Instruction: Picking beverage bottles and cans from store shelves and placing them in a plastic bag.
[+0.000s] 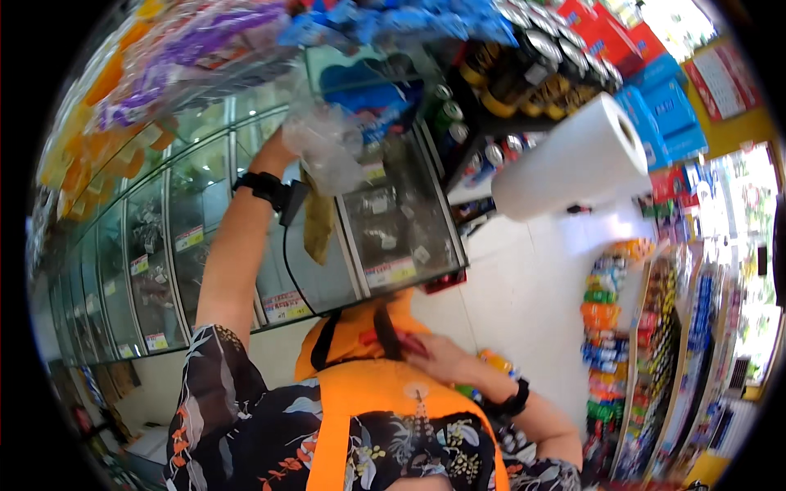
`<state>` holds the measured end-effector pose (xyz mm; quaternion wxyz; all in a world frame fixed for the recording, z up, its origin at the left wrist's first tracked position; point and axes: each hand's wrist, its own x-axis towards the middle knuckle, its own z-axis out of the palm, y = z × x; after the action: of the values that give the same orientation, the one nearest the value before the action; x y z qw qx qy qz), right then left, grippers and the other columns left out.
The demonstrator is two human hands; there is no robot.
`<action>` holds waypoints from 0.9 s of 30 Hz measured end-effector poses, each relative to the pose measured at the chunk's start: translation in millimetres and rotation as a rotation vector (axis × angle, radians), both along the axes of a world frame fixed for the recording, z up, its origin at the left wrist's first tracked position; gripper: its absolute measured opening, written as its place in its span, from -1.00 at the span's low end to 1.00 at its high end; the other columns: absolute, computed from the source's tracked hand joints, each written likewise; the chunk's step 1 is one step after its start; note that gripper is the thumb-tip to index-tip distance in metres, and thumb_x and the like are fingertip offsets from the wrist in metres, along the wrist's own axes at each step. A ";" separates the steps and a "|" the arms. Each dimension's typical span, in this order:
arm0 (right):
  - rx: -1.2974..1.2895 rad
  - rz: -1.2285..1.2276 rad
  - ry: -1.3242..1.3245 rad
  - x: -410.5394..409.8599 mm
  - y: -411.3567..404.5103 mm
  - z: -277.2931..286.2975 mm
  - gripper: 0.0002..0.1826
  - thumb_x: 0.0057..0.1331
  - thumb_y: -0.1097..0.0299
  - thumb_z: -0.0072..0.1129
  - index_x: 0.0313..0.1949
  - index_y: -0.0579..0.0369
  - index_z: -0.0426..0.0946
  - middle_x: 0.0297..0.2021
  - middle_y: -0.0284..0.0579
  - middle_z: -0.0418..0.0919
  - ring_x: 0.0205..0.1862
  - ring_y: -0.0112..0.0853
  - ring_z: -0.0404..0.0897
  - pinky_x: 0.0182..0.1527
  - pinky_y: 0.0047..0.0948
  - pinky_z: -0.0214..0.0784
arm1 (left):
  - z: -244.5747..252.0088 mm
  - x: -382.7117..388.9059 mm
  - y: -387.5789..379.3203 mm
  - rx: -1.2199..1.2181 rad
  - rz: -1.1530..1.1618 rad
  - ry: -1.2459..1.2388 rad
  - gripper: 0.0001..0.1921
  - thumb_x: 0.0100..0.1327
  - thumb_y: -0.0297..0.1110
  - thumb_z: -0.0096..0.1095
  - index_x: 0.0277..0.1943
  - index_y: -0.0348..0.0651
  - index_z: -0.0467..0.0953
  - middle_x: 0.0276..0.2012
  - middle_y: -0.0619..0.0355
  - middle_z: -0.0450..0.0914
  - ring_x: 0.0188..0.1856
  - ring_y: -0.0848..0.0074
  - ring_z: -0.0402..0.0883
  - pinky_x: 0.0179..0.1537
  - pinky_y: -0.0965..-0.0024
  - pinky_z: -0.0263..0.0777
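Observation:
My left hand [285, 144] is at the glass display case [313, 276], its fingers hidden by a crumpled clear plastic bag [331, 147]. Whether they grip the bag cannot be told. A black wristband with a cable is on that wrist. Just below the bag hangs a flat olive-brown piece [319, 227], its kind unclear. Low in front of me, my right hand [439, 359] holds a small red object [411, 344] against my orange apron [374, 386], beside a dark strap. A blue package [368, 92] lies beyond the bag, at the case's far side.
Divided compartments with small wrapped goods and price tags fill the case. A large white plastic roll [571, 159] stands to the right, near black-and-gold cans [522, 73]. Bagged goods [184, 67] crowd the far edge. Stocked shelves [651, 344] line the right, across a tiled floor [503, 276].

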<state>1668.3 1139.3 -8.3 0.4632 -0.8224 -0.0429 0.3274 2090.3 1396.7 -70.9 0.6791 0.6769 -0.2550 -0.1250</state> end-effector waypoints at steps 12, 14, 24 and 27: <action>-0.058 -0.231 -0.089 -0.3 -60.1 37.7 -0.63 0.34 0.28 0.11 0.07 0.18 0.41 -0.40 0.04 0.60 -0.39 -0.17 0.57 -0.27 -0.25 0.42 | 38.4 -9.0 -24.7 0.784 0.167 -0.919 -0.72 0.31 -0.46 0.14 0.07 -0.25 0.52 -0.08 0.20 0.60 -0.13 0.50 0.58 -0.08 0.40 0.48; -0.026 -0.361 -0.051 4.5 -59.8 38.3 -0.62 0.34 0.29 0.12 0.10 0.16 0.40 -0.41 -0.04 0.60 -0.42 -0.30 0.54 -0.31 -0.32 0.40 | 49.9 -19.8 -39.3 0.856 0.122 -1.049 -0.71 0.31 -0.46 0.14 0.08 -0.25 0.52 -0.08 0.20 0.60 -0.13 0.50 0.58 -0.08 0.40 0.48; 0.223 -0.755 0.030 44.8 -55.1 26.6 -0.65 0.30 0.38 0.16 0.03 0.24 0.40 -0.48 -0.21 0.53 -0.50 -0.52 0.48 -0.41 -0.51 0.35 | 26.6 -73.2 -45.9 0.656 -0.079 -0.411 -0.29 0.26 -0.24 0.26 0.42 -0.23 0.18 0.28 0.04 0.38 0.17 0.31 0.50 0.21 0.23 0.39; 0.325 -0.845 0.034 58.6 -57.0 17.8 -0.75 0.31 0.37 0.18 -0.10 0.22 0.43 -0.55 -0.28 0.50 -0.63 -0.62 0.39 -0.57 -0.59 0.23 | 45.8 -124.3 -42.4 0.250 0.026 0.241 -0.14 0.28 -0.16 0.25 0.50 -0.22 -0.06 0.39 0.02 0.23 0.31 0.28 0.35 0.34 0.24 0.25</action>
<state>1726.9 1082.3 9.5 0.6800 -0.6789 0.2532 0.1120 1966.0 1354.3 -25.1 0.6170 0.7393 -0.1454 -0.2273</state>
